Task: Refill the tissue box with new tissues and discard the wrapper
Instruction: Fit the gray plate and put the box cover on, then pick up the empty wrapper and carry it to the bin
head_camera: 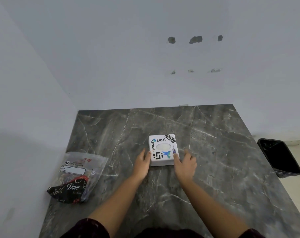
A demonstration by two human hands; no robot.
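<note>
A white square tissue box (163, 149) with stickers and an oval opening on top sits in the middle of the dark marble table (214, 152). White tissue shows in the opening. My left hand (143, 164) rests against the box's left near side, thumb touching it. My right hand (184, 164) lies at the right near corner, one finger on the lid, the others spread on the table. A clear plastic tissue wrapper (77, 176) with black and red print lies flat at the table's left edge, away from both hands.
A black bin (280, 158) lined with a dark bag stands on the floor past the table's right edge. White walls close in the table at the back and on the left.
</note>
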